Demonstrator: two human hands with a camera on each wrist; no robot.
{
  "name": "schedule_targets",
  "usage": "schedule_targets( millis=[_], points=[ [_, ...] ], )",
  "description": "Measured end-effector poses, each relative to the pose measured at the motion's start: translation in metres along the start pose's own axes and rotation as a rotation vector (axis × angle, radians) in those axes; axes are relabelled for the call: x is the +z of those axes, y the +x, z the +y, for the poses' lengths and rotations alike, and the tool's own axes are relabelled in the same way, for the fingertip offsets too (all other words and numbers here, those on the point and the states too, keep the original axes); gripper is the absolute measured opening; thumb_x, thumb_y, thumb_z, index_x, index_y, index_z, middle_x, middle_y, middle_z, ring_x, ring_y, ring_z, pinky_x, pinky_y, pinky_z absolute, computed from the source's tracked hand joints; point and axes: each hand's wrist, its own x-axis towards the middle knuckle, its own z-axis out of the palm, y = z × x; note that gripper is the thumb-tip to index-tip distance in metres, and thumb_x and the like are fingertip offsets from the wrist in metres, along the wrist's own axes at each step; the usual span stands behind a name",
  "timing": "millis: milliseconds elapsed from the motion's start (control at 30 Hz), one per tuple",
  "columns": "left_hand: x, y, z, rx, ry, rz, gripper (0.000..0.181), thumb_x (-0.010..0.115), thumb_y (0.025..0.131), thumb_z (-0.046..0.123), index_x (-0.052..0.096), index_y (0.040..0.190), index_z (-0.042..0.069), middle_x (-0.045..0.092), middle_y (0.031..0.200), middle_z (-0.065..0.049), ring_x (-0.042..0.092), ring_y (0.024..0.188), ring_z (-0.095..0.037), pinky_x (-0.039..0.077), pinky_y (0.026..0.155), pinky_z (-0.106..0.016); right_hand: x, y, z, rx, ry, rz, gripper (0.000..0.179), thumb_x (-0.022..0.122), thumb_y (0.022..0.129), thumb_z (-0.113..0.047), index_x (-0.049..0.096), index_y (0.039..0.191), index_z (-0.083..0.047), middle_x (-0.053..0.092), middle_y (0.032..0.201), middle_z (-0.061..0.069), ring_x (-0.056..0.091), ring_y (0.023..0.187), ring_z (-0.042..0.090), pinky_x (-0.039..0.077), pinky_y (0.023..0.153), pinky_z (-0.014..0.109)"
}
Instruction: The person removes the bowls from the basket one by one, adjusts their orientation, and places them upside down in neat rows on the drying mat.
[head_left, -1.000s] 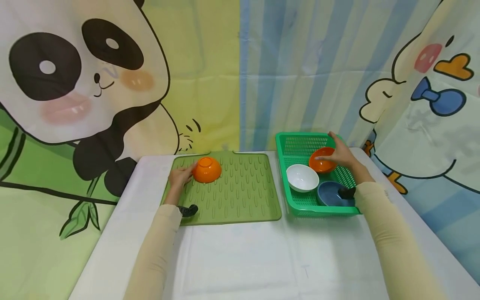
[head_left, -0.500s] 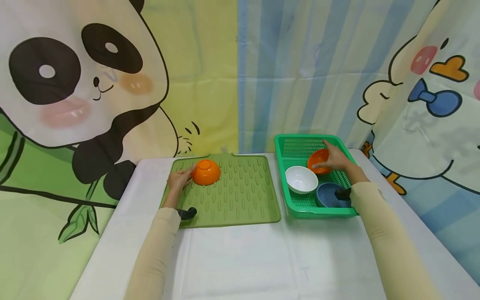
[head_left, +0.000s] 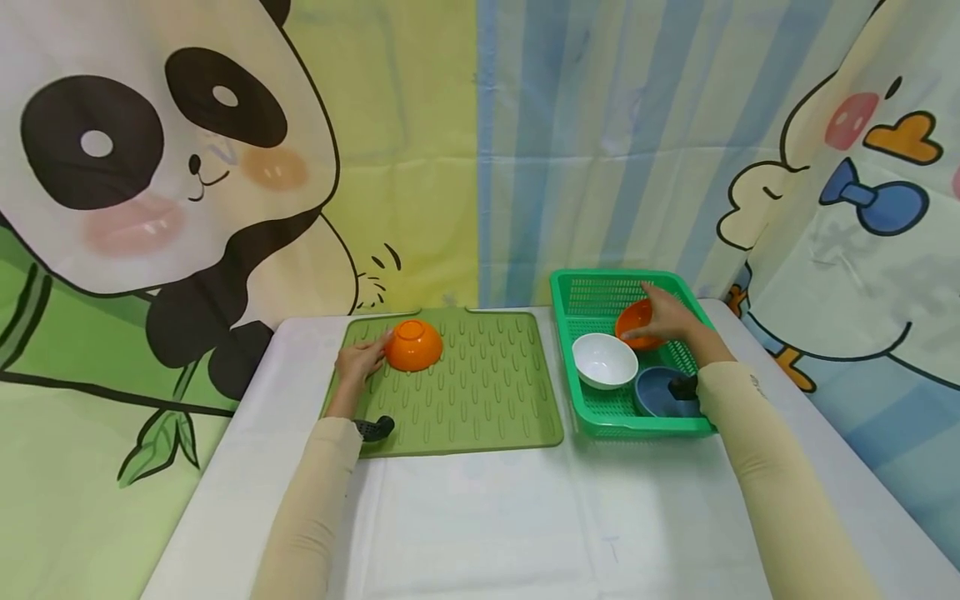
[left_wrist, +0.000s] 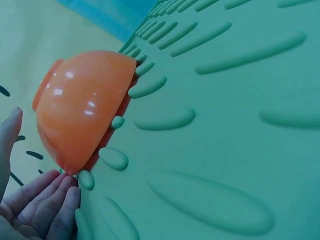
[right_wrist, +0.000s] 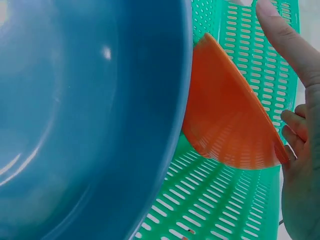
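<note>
An orange bowl (head_left: pixel 414 346) lies upside down on the green mat (head_left: pixel 480 400). My left hand (head_left: pixel 362 360) is at its left side; in the left wrist view the fingertips (left_wrist: pixel 71 181) meet the rim, while the thumb stands apart. Inside the green basket (head_left: pixel 645 425), my right hand (head_left: pixel 670 317) reaches to a second orange bowl (head_left: pixel 634 321), which leans on its side. Fingers touch one end of that bowl's rim (right_wrist: pixel 250 95) in the right wrist view, and the thumb is spread away from it.
A white bowl (head_left: pixel 604 361) and a blue bowl (head_left: pixel 660 392) share the basket with the orange one. The blue bowl fills the left half of the right wrist view. Behind the white table (head_left: pixel 480 517) hangs a printed curtain (head_left: pixel 420 167).
My right hand has shifted left and a little down, covering more of the orange bowl in the basket. My left hand stays beside the upside-down bowl.
</note>
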Motion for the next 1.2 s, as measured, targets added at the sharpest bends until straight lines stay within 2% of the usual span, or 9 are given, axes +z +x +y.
schedule_targets(
  millis=[233, 467, 633, 1000, 1200],
  points=[
    [0.0, 0.003, 0.0, -0.002, -0.011, 0.013, 0.074, 0.077, 0.067, 0.051, 0.061, 0.119, 0.0, 0.064, 0.108, -0.018, 0.064, 0.096, -0.021, 0.055, 0.072, -0.025, 0.002, -0.004, 0.004, -0.011, -0.01, 0.021, 0.113, 0.079, 0.068, -0.046, 0.015, 0.142, 0.01, 0.024, 0.141, 0.034, 0.026, 0.125, 0.05, 0.032, 0.095, 0.064],
    [-0.001, 0.003, -0.002, -0.008, -0.033, 0.0, 0.074, 0.077, 0.068, 0.05, 0.06, 0.12, 0.0, 0.064, 0.109, -0.018, 0.064, 0.097, -0.02, 0.054, 0.073, -0.025, 0.003, -0.006, 0.008, 0.002, -0.03, 0.015, 0.113, 0.079, 0.068, -0.045, 0.014, 0.142, 0.01, 0.023, 0.14, 0.035, 0.022, 0.126, 0.05, 0.027, 0.097, 0.066],
    [0.0, 0.002, -0.002, -0.016, -0.038, 0.004, 0.073, 0.077, 0.067, 0.05, 0.061, 0.118, 0.0, 0.064, 0.108, -0.017, 0.064, 0.095, -0.019, 0.054, 0.073, -0.026, 0.005, -0.008, 0.011, 0.015, -0.024, 0.004, 0.114, 0.078, 0.069, -0.046, 0.012, 0.143, 0.009, 0.022, 0.14, 0.033, 0.021, 0.126, 0.05, 0.031, 0.095, 0.066],
    [0.002, 0.004, -0.003, -0.02, -0.034, 0.01, 0.075, 0.078, 0.065, 0.052, 0.062, 0.118, 0.001, 0.065, 0.107, -0.016, 0.065, 0.093, -0.018, 0.055, 0.071, -0.024, 0.007, -0.009, 0.014, 0.015, -0.044, 0.019, 0.119, 0.08, 0.064, -0.049, 0.011, 0.143, 0.009, 0.026, 0.138, 0.034, 0.021, 0.126, 0.051, 0.03, 0.095, 0.067],
    [0.002, 0.007, -0.004, -0.021, -0.043, 0.017, 0.074, 0.078, 0.065, 0.051, 0.062, 0.118, 0.001, 0.066, 0.105, -0.015, 0.066, 0.091, -0.016, 0.055, 0.07, -0.024, 0.007, -0.009, 0.016, 0.008, -0.059, 0.015, 0.122, 0.081, 0.062, -0.05, 0.012, 0.143, 0.009, 0.023, 0.141, 0.034, 0.017, 0.128, 0.052, 0.022, 0.098, 0.068]
  ],
)
